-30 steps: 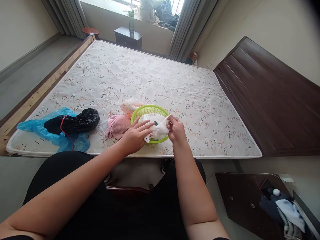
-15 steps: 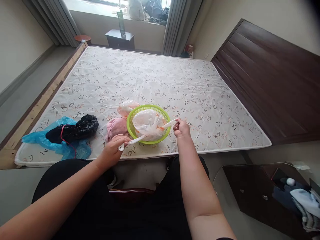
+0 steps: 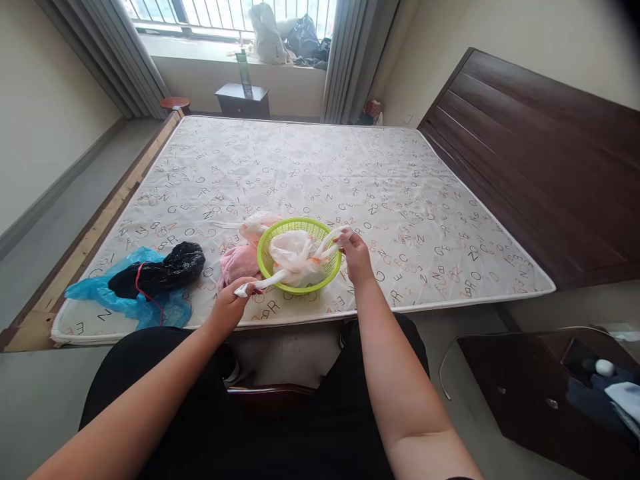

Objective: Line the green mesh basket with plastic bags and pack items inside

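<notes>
A white plastic bag with orange print sits inside a green plastic basket near the mattress's front edge. Its two handles are twisted long and cross at the knot. My left hand is closed on one handle, left of the basket and just in front of a pink towel. The other handle is pinched in my right hand at the basket's right rim, where it bends in a loop. What the bag contains cannot be made out. Another plastic bag, pinkish, lies behind the towel.
A black plastic bag with a red tie rests on a blue plastic bag at the left of the mattress. A dark headboard stands at right. A brown bedside cabinet is at lower right.
My right hand has lifted slightly toward the basket, and the handle in it has gone from straight and taut to a bent loop. My left hand keeps its hold. The view has tilted up.
</notes>
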A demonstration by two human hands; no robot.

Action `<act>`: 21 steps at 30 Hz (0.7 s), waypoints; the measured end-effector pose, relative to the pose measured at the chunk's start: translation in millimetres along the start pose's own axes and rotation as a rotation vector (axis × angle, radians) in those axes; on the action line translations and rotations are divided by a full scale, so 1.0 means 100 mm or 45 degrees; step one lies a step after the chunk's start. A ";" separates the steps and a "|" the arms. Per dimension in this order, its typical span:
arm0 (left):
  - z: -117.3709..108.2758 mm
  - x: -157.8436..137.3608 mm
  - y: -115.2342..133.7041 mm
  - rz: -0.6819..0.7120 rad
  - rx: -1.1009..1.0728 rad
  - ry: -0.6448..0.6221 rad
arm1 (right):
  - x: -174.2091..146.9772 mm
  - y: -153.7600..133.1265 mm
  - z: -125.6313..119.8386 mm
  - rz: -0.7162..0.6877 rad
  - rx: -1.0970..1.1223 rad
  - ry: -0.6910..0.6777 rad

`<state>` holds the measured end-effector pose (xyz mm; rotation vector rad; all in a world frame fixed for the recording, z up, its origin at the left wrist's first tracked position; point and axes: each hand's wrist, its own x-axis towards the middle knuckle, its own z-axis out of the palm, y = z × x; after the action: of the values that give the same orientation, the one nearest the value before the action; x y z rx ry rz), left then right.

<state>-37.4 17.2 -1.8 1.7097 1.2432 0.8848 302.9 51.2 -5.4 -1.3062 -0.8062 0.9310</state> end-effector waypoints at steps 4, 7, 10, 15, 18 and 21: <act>0.13 0.06 -0.07 -0.058 -0.224 0.013 | -0.11 -0.17 -0.02 -0.117 -0.510 -0.389; 0.23 0.10 -0.11 -0.060 -0.251 0.006 | -0.20 -0.25 0.03 -0.349 -0.973 -0.588; 0.29 0.14 -0.11 -0.017 -0.240 0.024 | -0.32 -0.24 0.15 -0.488 -1.359 -0.747; 0.30 0.23 -0.11 0.185 -0.211 0.002 | -0.44 -0.06 0.39 -0.481 -1.771 -0.674; 0.31 0.25 -0.15 0.376 -0.129 0.020 | -0.41 0.04 0.49 -0.460 -1.839 -0.519; 0.34 0.24 -0.20 0.455 0.025 0.135 | -0.36 0.08 0.57 -0.414 -1.837 -0.465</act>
<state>-8.6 36.1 -32.3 1.9575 1.0299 1.1881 235.4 42.8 -6.3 -2.0939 -2.1105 0.1976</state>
